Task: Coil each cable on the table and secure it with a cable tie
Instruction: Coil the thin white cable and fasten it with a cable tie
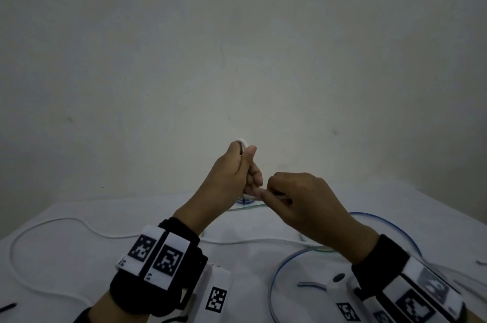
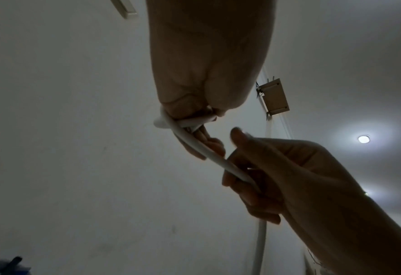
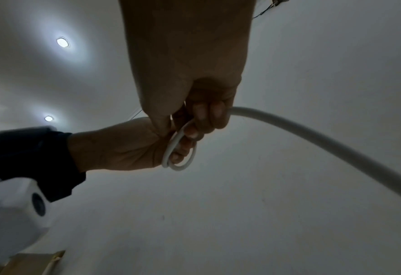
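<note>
Both hands are raised above the white table, working a white cable. My left hand grips a small coil of it, whose loops show under the fingers in the right wrist view. My right hand pinches the same cable just beside the left hand, and the free length runs out of its fist. The cable's slack lies in a wide loop on the table at the left.
A blue cable and a thin greenish one curve over the table at centre and right. A short dark cable tie lies near the right wrist, another dark piece at the left edge. A wall stands behind.
</note>
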